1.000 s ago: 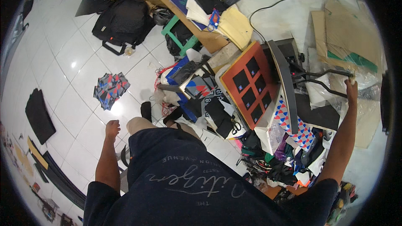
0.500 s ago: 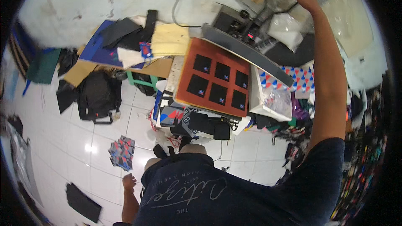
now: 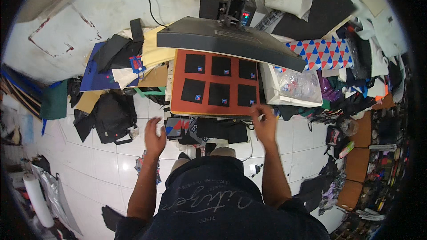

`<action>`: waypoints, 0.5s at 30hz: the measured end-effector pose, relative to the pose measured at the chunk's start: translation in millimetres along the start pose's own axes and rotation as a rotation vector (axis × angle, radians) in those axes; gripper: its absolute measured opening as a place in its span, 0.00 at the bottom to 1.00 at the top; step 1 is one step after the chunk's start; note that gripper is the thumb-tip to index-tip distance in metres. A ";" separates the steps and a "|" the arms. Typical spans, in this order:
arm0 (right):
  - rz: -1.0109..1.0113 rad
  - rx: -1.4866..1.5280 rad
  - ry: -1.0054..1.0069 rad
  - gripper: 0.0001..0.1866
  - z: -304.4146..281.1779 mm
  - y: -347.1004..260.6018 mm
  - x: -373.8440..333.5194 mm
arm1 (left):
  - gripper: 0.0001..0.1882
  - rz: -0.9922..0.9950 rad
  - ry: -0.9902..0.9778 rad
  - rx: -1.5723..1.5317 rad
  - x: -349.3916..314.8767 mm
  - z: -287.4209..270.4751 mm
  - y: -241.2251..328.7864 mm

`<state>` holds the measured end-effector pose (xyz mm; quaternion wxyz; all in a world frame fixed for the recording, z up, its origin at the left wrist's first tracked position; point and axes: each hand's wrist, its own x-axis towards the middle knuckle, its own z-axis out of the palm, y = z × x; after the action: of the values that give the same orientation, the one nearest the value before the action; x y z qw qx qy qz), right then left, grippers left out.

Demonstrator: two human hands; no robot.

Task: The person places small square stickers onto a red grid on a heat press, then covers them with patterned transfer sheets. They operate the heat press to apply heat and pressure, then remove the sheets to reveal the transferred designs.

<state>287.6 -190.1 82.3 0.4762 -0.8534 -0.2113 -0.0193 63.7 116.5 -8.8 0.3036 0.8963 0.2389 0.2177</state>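
A heat press stands before me, its grey upper plate (image 3: 222, 36) raised over a red-brown pad (image 3: 202, 109). Several black fabric squares (image 3: 219, 94), each with a small coloured patch at a lower corner, lie in rows on this pad. By the pad's front right corner is my right hand (image 3: 265, 126), loosely curled with fingers apart, nearest the front right square; I cannot tell whether it touches it. Left of the front edge hovers my left hand (image 3: 155, 140), open, holding nothing, beside grey and patterned fabric pieces (image 3: 179, 127) on a lower shelf.
Right of the pad, a white box (image 3: 291, 98) holds clear plastic, with patterned material (image 3: 321, 54) behind it. Yellow cloth (image 3: 158, 46) and dark sheets (image 3: 116, 51) lie at left. A black backpack (image 3: 114, 116) rests on the floor. Scissors (image 3: 251, 126) hang near my right hand.
My right hand has come down from the upper right to the pad's front corner. My left hand has risen from beside my body toward the front edge. The view has turned.
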 end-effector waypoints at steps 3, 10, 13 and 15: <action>-0.020 -0.036 -0.208 0.10 43.9 24.2 -29.5 | 0.24 0.049 -0.149 0.021 46.2 24.3 36.3; -0.297 -0.351 -0.316 0.16 56.6 27.6 -23.7 | 0.26 0.227 -0.260 0.353 82.8 75.4 51.2; -0.310 -0.290 -0.336 0.17 50.1 32.9 -13.4 | 0.27 0.240 -0.297 0.473 87.4 82.8 47.6; -0.244 -0.300 -0.378 0.17 43.2 40.6 -12.0 | 0.27 0.226 -0.365 0.540 86.1 84.4 43.2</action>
<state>284.8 -177.3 23.3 0.2906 -0.8710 -0.3926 0.0520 189.7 97.3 -20.5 0.0670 0.9893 0.1289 0.0149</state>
